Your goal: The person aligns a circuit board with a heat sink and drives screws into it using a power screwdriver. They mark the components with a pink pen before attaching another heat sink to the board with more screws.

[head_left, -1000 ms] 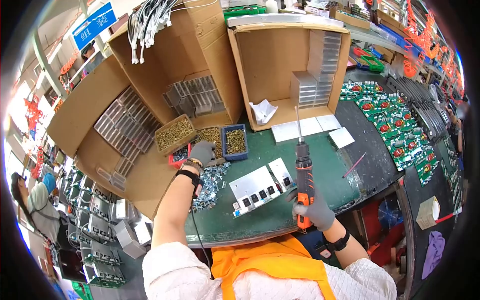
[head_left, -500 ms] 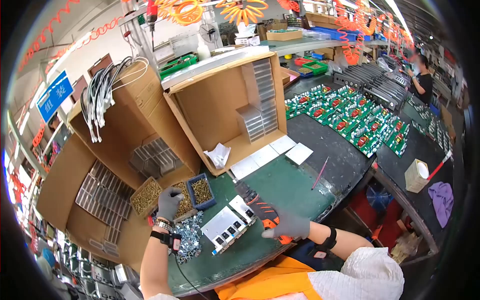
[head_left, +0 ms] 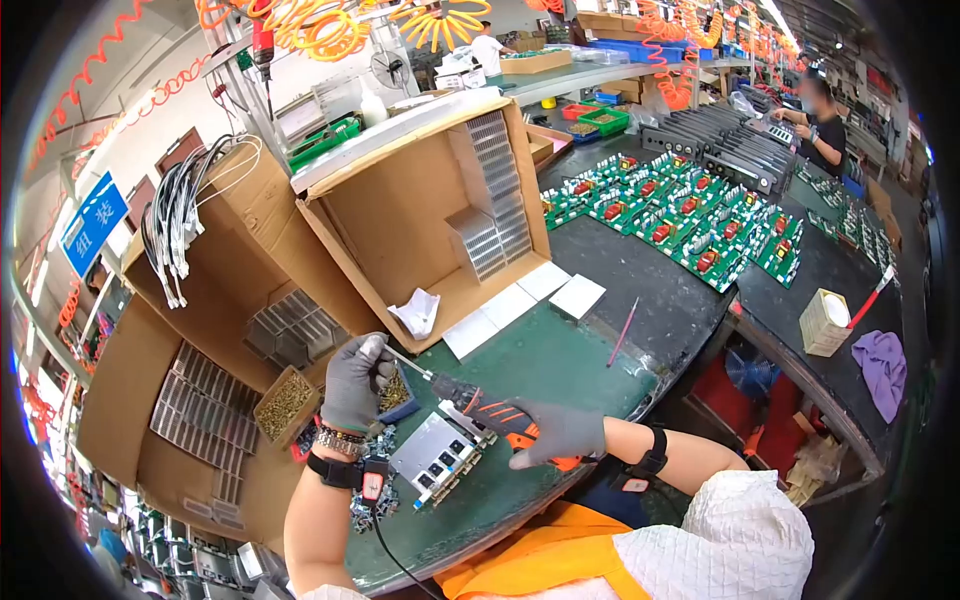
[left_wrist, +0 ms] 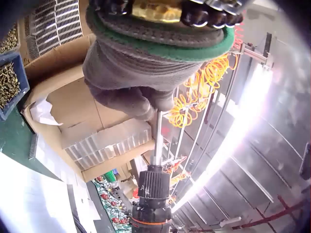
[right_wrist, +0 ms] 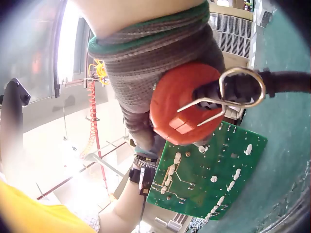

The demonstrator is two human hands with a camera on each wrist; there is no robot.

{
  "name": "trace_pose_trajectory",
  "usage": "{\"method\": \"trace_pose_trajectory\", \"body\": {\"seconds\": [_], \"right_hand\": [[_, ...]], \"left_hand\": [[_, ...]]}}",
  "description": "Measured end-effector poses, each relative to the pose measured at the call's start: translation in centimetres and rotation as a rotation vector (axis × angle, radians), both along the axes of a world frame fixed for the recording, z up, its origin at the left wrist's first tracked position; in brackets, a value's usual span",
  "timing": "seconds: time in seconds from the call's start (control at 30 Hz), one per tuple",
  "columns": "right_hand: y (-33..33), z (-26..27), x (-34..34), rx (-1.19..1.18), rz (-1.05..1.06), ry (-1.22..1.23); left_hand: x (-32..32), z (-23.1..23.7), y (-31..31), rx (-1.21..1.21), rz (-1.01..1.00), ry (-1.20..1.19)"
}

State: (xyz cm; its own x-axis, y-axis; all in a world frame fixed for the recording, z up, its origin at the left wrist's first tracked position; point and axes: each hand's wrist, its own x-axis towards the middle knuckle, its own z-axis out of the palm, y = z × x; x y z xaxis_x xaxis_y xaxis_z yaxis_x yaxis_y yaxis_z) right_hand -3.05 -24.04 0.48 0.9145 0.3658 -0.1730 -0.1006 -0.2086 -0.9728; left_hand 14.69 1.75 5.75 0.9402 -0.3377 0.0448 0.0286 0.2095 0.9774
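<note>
My gloved right hand grips an orange and black electric screwdriver, its long bit pointing up and left. At the bit's tip, my gloved left hand pinches with thumb and fingers; they hide the tip and any small part there. Just below the screwdriver, a metal plate with black components rests on the green bench. A green circuit board shows its soldered side in the right wrist view. Beside the left hand is a blue bin of brass-coloured screws.
Another screw bin stands left of the left hand. Cardboard boxes with metal cases line the back. Loose small metal parts lie left of the plate. White-topped pieces, a pink stick and many circuit boards lie to the right.
My left hand has left the screw bins and come up to the bit's tip. The screwdriver has tipped from upright to leaning left. The head view has turned right.
</note>
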Motion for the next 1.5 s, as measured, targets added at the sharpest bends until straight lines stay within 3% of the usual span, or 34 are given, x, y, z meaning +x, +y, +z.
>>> {"method": "trace_pose_trajectory", "body": {"seconds": [0.4, 0.53, 0.6, 0.67, 0.73, 0.8, 0.83, 0.93, 1.07, 1.13, 1.17, 1.3, 1.5], "right_hand": [[-0.6, 0.3, -0.1, -0.093, 0.039, -0.041], [-0.4, 0.2, -0.1, -0.064, 0.009, -0.022], [-0.3, -0.6, 0.0, -0.047, -0.011, -0.144], [0.2, 1.4, -0.4, 0.047, -0.050, -0.033], [0.5, 0.9, -1.1, 0.137, -0.093, 0.090], [0.5, -1.3, -1.6, 0.045, -0.219, -0.062], [0.5, -0.9, -2.9, 0.101, -0.311, -0.040], [-1.6, -1.2, -7.1, 0.242, -0.293, 0.178], [-3.6, -1.6, -12.0, 0.153, -0.194, 0.298], [-3.5, -1.9, -13.4, 0.143, -0.161, 0.532], [-3.4, -3.6, -13.9, 0.126, -0.155, 0.431], [-2.7, -4.5, -12.9, -0.007, -0.085, 0.471], [-2.4, -5.2, -11.4, 0.025, -0.057, 0.399]], "left_hand": [[0.2, 3.9, 2.1, 0.425, -0.202, -0.056], [-0.3, 3.0, 1.1, 0.375, -0.171, -0.079], [-1.6, 2.7, -0.3, 0.362, -0.289, -0.051], [-2.2, 1.4, -1.5, 0.843, -0.497, -0.240], [-3.5, -1.2, -2.7, 0.875, -0.656, -0.397], [-6.0, -0.4, -3.6, 1.270, -0.618, -0.355], [-6.2, -0.1, -3.7, 1.274, -0.628, -0.322], [-3.8, -2.0, -3.1, 1.224, -0.669, -0.276], [0.0, -3.6, -1.6, 1.074, -0.769, -0.186], [1.0, -3.3, -1.6, 1.157, -0.800, -0.198], [1.5, -3.5, -1.6, 1.143, -0.841, -0.180], [2.4, -4.6, -1.1, 1.081, -0.855, -0.170], [2.0, -4.4, -1.3, 1.119, -0.828, -0.201]]}}
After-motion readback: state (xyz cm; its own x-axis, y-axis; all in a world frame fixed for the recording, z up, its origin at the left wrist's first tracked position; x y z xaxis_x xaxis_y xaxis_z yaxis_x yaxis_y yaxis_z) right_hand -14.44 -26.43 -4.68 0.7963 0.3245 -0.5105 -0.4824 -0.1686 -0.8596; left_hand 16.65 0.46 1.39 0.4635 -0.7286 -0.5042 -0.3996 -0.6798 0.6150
